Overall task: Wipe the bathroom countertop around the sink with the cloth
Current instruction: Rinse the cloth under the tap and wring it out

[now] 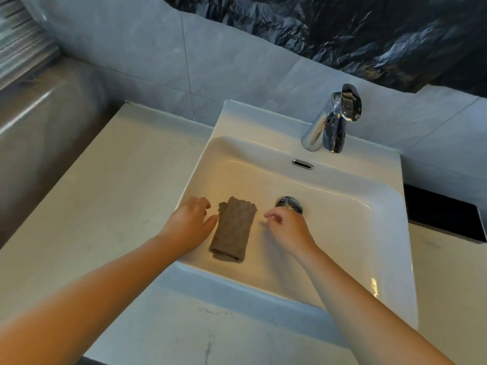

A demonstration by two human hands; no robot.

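The one folded cloth [234, 230] lies inside the single sink [229, 119], between my two hands. Its long axis runs away from me, and it is not on the tabletop [118, 193]. My left hand [189, 222] is nearer, just beside its left edge, thumb about touching it, fingers loosely curled and holding nothing. My right hand [287, 225] hangs apart by the drain [290, 204], loosely curled and holding nothing either.

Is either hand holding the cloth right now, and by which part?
Neither. The folded brown cloth lies in the sink; the left hand is at its left edge without gripping, the right hand is clear of it.
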